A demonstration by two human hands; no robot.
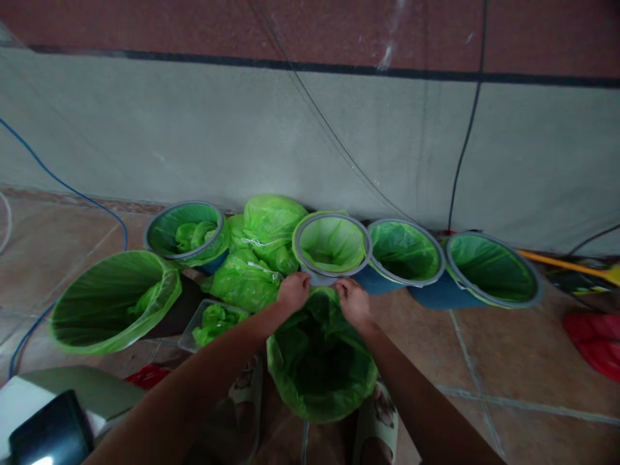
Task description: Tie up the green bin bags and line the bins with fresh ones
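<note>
Left hand [293,290] is curled at the far rim of the green bag [320,361], fingers pinching the plastic edge right below a grey ring [317,274]. Right hand [354,302] does the same just beside it, fingers bent & gripping the bag's edge; the two hands are nearly touching. Can't tell if either also has hold of the ring itself.

Bag: thin, translucent bright green plastic, wrinkled, mouth wide open w/ a dark interior, lining a bin between the person's feet in pale slippers [376,420]. Rim plastic folded outward, crumpled at the near side.

Along the wall [194,129], tipped bins lined w/ same green film: one w/ grey ring straight ahead [332,244], two more w/ blue bodies to the right [405,252] [491,268], one at left w/ crumpled green stuff inside [186,231]. Big ringless lined bin [113,300] far left. Tied-off full green bags [261,252] piled betw. them; clear tub [213,320] w/ green plastic in it near left forearm. Floor is brownish tile [484,361]; blue cable [58,184] at left, black cables down the wall, red item [593,339] at right edge.
</note>
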